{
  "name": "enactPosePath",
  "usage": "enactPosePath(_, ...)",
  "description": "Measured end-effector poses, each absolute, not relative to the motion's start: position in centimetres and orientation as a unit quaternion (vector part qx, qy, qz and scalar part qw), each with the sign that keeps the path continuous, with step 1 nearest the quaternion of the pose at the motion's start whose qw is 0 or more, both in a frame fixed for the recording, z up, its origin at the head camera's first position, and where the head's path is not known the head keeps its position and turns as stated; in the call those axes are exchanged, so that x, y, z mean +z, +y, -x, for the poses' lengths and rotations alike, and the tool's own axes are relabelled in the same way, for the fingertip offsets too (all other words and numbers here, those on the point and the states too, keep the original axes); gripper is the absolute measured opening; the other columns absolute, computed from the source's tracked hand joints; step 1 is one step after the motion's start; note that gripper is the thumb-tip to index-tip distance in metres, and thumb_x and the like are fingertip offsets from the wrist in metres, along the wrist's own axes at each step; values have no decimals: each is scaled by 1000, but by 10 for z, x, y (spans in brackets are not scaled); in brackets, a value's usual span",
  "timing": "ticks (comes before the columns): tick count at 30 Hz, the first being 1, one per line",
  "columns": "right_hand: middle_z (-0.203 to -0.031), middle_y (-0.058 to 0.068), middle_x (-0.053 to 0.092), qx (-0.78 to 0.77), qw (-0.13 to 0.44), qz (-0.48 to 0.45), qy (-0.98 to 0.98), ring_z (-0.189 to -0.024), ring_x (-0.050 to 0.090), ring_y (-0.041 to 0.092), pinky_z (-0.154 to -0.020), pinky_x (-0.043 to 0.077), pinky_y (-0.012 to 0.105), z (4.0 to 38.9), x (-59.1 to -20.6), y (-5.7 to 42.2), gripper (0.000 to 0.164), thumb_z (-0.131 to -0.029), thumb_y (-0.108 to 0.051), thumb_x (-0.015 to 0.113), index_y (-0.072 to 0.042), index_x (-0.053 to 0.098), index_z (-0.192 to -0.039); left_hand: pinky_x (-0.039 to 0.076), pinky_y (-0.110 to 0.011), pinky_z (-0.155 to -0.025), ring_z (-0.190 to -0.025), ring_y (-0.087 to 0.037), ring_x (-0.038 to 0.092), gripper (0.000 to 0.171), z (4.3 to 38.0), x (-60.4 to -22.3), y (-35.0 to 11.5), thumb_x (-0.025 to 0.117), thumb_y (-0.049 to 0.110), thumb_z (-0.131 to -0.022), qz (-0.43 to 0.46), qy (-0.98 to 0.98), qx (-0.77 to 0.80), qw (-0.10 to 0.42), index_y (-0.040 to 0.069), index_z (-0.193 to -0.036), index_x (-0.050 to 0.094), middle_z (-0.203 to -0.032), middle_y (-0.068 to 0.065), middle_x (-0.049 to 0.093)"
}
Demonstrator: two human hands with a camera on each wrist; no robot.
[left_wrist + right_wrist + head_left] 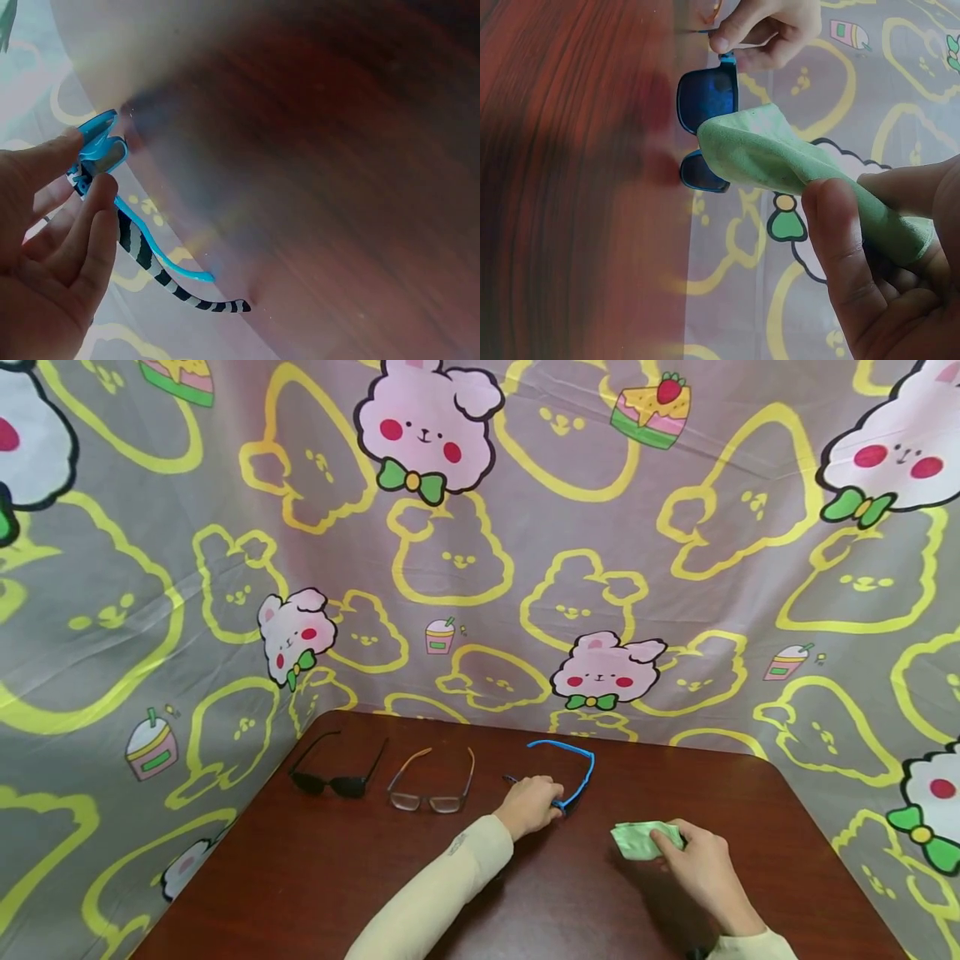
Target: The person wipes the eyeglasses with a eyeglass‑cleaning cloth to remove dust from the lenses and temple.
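Note:
My left hand pinches a pair of blue-framed sunglasses over the middle of the table. In the left wrist view the thumb and fingers hold the blue frame near its lenses, and a black-and-white striped temple trails from it. Dark blue lenses face the right wrist view, partly covered by a green cloth. That folded cloth is gripped between the thumb and fingers of my right hand, to the right of the sunglasses and apart from them in the head view.
Black sunglasses and clear-lensed glasses with brownish temples lie unfolded to the left on the brown table. A grey curtain printed with cartoon animals hangs behind and along both sides of the table.

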State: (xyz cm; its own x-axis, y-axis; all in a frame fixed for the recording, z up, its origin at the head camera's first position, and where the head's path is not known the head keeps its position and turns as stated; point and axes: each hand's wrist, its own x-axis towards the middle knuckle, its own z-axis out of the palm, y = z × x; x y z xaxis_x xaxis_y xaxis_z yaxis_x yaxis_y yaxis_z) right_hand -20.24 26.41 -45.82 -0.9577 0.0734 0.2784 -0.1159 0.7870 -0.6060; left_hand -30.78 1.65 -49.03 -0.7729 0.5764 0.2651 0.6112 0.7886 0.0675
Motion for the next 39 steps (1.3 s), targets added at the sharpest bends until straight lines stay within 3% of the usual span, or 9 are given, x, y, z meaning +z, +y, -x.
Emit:
enactPosePath(5, -51, -9, 60, 322, 142, -10, -936, -50, 57, 6, -53, 42, 26, 203, -458, 264, 12, -87, -21, 68, -9, 69, -87, 42, -24, -52, -70, -13, 59, 19, 304, -488, 12, 73, 34, -82, 325, -935, -62, 132, 23, -79, 58, -76, 8, 52)
enactPosePath(15, -54, -6, 62, 326, 126, -5, -937, -52, 59, 6, -56, 43, 27, 204, -453, 263, 19, -90, -24, 65, -6, 69, -95, 40, -17, -53, -67, -7, 53, 8, 302, -475, 3, 66, 32, -89, 384, -894, -28, 228, 25, -93, 66, -80, 7, 52)
enactPosePath(24, -58, -4, 65, 327, 119, -1, -937, -57, 61, 9, -58, 45, 28, 206, -451, 262, 20, -89, -23, 66, -5, 69, -96, 42, -18, -56, -67, -7, 50, 6, 301, -468, -5, 66, 30, -89, 395, -880, -48, 261, 23, -89, 67, -79, 5, 50)
enactPosePath(27, -62, -2, 64, 310, 138, -10, -941, -61, 58, 14, -59, 44, 32, 206, -452, 262, 18, -86, -22, 69, -5, 69, -92, 43, -18, -56, -66, -8, 51, 8, 298, -463, -7, 66, 30, -90, 396, -875, -49, 274, 22, -91, 66, -80, 4, 51)
enactPosePath(33, -88, 12, 68, 288, 214, -41, -932, -77, 62, 28, -65, 46, 43, 208, -455, 260, 22, -78, -12, 74, -1, 70, -97, 41, -18, -53, -63, -8, 49, 14, 292, -451, -11, 63, 27, -92, 381, -868, -66, 311, 20, -103, 64, -80, 1, 49)
enactPosePath(39, -79, 6, 64, 288, 253, -52, -922, -71, 60, 25, -63, 44, 45, 211, -458, 257, 13, -77, -5, 72, -1, 71, -90, 40, -20, -51, -63, -7, 48, 14, 287, -442, -18, 59, 27, -94, 343, -883, -114, 301, 19, -106, 61, -81, 3, 47)
